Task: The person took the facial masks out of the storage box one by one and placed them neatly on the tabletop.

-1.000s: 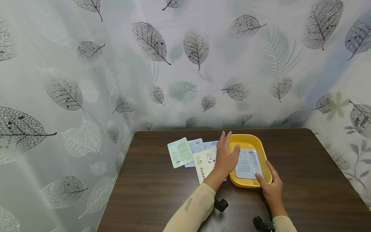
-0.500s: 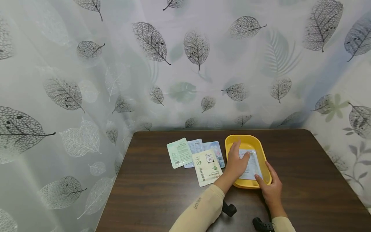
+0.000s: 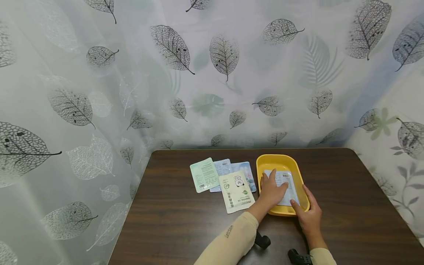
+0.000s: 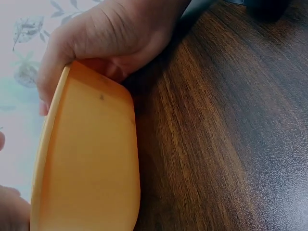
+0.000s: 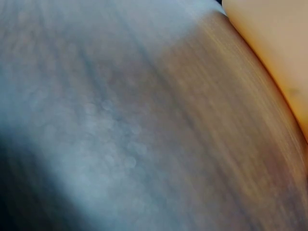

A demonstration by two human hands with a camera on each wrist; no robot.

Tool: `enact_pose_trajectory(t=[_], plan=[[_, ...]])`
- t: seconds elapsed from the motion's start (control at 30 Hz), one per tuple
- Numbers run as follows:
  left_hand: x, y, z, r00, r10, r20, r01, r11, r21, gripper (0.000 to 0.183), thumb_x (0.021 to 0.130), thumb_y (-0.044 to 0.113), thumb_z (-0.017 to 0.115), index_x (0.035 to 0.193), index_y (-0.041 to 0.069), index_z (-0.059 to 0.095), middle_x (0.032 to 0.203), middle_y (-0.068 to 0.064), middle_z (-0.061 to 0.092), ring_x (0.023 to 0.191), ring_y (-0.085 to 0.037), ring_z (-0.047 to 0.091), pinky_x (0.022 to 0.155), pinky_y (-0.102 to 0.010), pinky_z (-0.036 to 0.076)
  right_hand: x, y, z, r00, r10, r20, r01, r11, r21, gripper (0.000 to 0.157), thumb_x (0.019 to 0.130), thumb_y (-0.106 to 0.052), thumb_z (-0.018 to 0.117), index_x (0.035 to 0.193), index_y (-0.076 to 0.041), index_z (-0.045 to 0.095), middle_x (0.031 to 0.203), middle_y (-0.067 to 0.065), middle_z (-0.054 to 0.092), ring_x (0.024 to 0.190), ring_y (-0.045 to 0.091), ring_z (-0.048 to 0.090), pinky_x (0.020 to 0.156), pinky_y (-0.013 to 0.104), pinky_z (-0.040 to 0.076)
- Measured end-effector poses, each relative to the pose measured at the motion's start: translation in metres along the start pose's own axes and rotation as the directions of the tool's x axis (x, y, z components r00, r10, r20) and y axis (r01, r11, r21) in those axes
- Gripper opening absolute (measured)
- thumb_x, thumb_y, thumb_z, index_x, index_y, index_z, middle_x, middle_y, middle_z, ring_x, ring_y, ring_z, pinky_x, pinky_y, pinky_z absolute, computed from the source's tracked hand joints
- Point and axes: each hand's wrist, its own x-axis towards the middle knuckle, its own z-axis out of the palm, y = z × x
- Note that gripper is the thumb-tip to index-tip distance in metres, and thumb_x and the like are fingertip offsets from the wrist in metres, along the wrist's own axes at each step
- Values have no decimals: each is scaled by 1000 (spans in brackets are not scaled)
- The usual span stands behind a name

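Note:
A shallow yellow plastic tray (image 3: 277,159) stands on the table with a flat, pale blue printed sachet (image 3: 290,194) lying in it. My left hand (image 3: 272,193) reaches over the tray's left side, its spread fingers and thumb over the sachet and covering part of it. At the near right corner, my right hand (image 3: 311,217) grips the tray, thumb over the rim and fingers around the outside. The left wrist view shows the tray's outer wall close up, with the right hand (image 4: 115,38) at its corner. Part of the tray's wall (image 5: 279,48) fills the right wrist view's upper right.
Left of the tray, several sachets overlap on the dark wooden table (image 3: 172,228): a green one (image 3: 204,175), a cream one (image 3: 236,195) with a cartoon animal, and blue ones (image 3: 243,169) behind. A leaf-patterned curtain (image 3: 198,73) hangs along the back and sides.
My left hand has moved right and down from the tray's left edge onto the sachet inside, uncovering the blue and cream sachets. The right hand keeps its grip on the tray.

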Motion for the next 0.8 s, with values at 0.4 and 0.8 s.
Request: enact_pose_trajectory(t=[0.4,0.8], plan=[[3,2,1,998,-57,18,57,998,2,68,90,43,67,152,24,47,170,-18,21,157,-35,23,124,-53,29,0,2,3,1000,20,2,-20,1000,-13,70,83,4,76,148,-6,53,153,12,53,125,-16,44,99,-1,35],[6,-2,2,1000,-16,-18,15,997,-80,59,85,38,74,140,25,60,167,-14,29,151,-35,35,120,-51,36,0,0,2,999,33,4,-33,999,-23,71,81,2,79,147,-11,56,150,18,55,122,-18,44,98,-2,35]])
